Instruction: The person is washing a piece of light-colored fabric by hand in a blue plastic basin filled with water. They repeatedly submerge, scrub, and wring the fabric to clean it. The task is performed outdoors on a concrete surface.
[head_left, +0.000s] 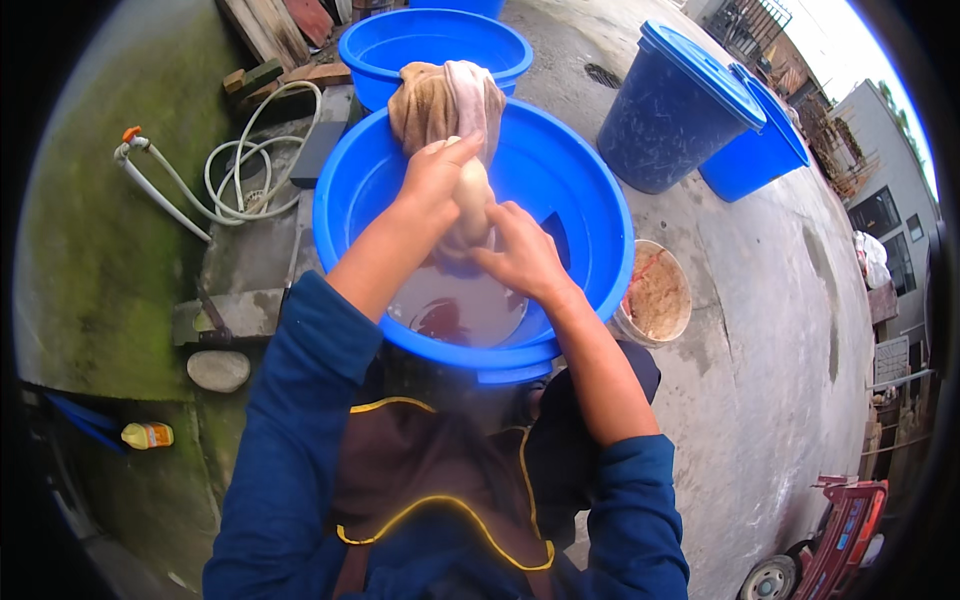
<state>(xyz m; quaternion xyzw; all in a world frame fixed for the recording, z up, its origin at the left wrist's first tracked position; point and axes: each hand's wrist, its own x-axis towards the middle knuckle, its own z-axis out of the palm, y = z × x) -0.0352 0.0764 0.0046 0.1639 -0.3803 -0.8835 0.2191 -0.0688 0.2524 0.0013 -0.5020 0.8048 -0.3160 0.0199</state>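
A large blue plastic tub (592, 195) with cloudy, reddish water (457, 307) in its bottom stands before me. My left hand (435, 180) is closed on a pale, smooth, bulging piece of what looks like animal stomach (472, 199). Its wrinkled brown and pinkish part (431, 101) lies over the tub's far rim, beside a second blue tub. My right hand (521, 251) pinches the lower right side of the pale part between thumb and fingers, above the water. A dark flat thing (555, 238) shows against the inner wall, right of this hand. The underside of the piece is hidden.
The second blue tub (435, 34) stands behind. A white bucket of brownish matter (654, 296) is at the right, with a lidded blue barrel (675, 112) beyond. At left are a coiled hose (244, 150), an orange-handled tap (131, 135), a stone (218, 370) and a yellow bottle (147, 436).
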